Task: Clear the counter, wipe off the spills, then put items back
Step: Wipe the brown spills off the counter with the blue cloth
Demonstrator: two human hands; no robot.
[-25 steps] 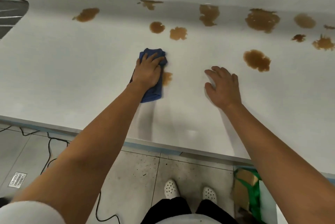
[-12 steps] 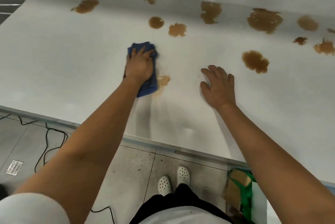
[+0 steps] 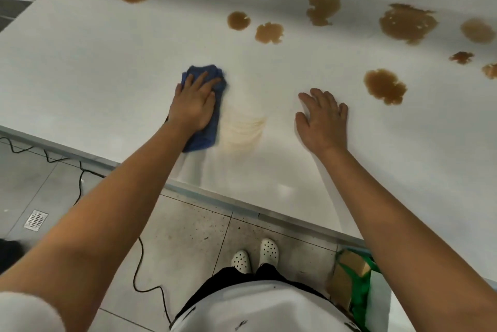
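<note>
Wiping stage of the desk-cleaning task. The left hand (image 3: pixel 194 105) presses a folded blue cloth (image 3: pixel 208 127) flat against the white desk (image 3: pixel 80 68), its fingers (image 3: pixel 200 81) extended and slightly spread over the cloth's far end; the right hand (image 3: pixel 322 122) rests palm-down on bare surface well to the right, its fingers loosely spread and holding nothing. Just right of the cloth lies a pale tan smear (image 3: pixel 246 130), the thinned remnant of one spill. Many brown spills remain further back, the nearest (image 3: pixel 384 86) beside the right hand, others including a pair (image 3: pixel 254 26) beyond the cloth. Risk: a cloth already loaded with liquid is likely to streak residue instead of lifting it, and the bracing right hand could slide into the nearest puddle. Compared with half a second earlier, the small brown patch at the cloth's right edge has been dragged into this faint smear, while the right hand keeps its place.
</note>
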